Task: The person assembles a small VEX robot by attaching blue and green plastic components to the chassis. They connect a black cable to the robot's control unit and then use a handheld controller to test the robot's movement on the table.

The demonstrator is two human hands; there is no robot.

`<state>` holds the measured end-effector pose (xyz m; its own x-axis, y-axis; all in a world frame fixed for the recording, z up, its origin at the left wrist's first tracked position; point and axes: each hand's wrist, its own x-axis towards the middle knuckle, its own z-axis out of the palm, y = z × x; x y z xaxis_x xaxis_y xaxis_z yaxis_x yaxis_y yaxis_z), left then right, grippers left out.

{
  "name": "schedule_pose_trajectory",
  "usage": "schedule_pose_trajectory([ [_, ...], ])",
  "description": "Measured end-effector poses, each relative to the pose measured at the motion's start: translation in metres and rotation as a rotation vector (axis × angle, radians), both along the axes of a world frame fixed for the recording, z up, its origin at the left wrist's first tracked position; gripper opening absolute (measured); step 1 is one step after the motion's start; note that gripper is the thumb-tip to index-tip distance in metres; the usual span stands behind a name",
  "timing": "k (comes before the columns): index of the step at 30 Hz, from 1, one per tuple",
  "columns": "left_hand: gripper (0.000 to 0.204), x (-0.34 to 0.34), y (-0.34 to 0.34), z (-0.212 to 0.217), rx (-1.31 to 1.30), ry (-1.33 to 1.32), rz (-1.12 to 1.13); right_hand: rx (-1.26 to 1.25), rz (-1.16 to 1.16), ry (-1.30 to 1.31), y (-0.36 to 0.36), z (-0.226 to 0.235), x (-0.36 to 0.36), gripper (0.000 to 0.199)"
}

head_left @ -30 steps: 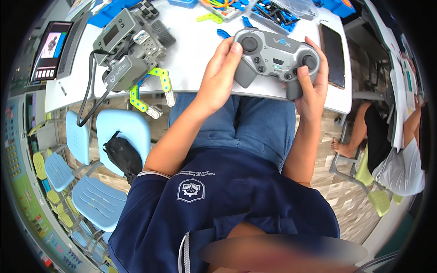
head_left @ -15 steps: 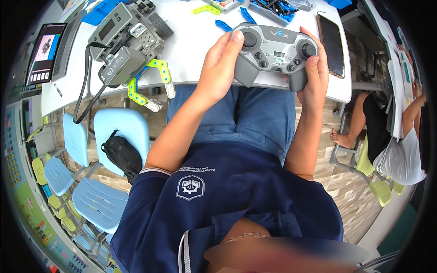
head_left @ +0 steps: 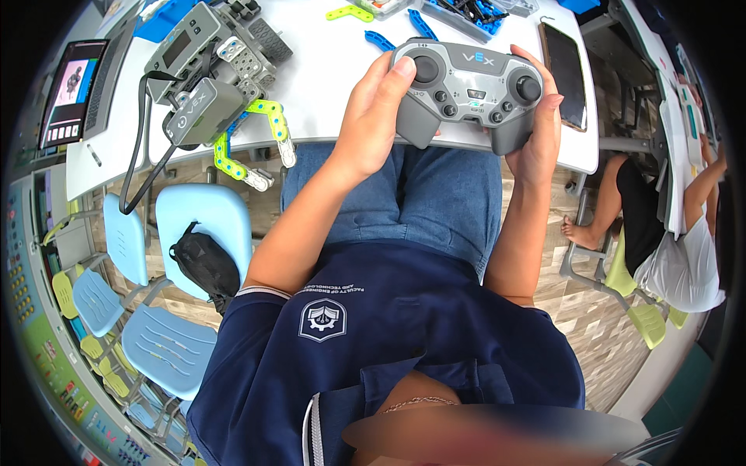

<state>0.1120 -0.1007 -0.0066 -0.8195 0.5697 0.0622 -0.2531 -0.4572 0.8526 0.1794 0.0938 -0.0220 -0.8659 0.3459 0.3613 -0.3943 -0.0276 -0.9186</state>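
Note:
A grey game-style controller (head_left: 475, 85) with two black thumbsticks is held level over the table's near edge. My left hand (head_left: 371, 113) wraps its left grip, the thumb resting beside the left stick. My right hand (head_left: 536, 128) is closed around the right grip, its thumb raised off the right stick near the controller's edge. To the left on the table stands a grey wheeled robot (head_left: 217, 70) with a black cable and a box-shaped module (head_left: 203, 111). Its lime-green claw arms (head_left: 272, 120) reach out past the table edge.
A phone (head_left: 564, 74) lies right of the controller on the white table (head_left: 326, 85). Blue curved pieces (head_left: 379, 40) and a parts bin (head_left: 466, 17) are at the back. A laptop (head_left: 74, 93) is far left. Blue chairs (head_left: 203, 210), one with a black bag (head_left: 203, 260), stand left; another person (head_left: 676, 264) sits right.
My right thumb has lifted away from the right thumbstick. The controller stays in both hands with little movement, and the view has shifted slightly.

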Motion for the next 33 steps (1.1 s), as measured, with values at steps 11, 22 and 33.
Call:
schedule_pose_trajectory([
  [11,0.040,0.0019,0.0038,-0.0011,-0.105,0.077,0.138,0.144,-0.036,0.002,0.0007,0.0000,0.0012,0.058],
  [22,0.047,0.0018,0.0061,0.0002,-0.134,0.064,0.144,0.062,-0.052,-0.028,-0.0017,0.0030,0.0017,0.046],
  [33,0.046,0.0026,0.0051,-0.0019,-0.140,0.105,0.111,0.064,-0.123,-0.015,-0.0010,0.0009,0.0010,0.045],
])
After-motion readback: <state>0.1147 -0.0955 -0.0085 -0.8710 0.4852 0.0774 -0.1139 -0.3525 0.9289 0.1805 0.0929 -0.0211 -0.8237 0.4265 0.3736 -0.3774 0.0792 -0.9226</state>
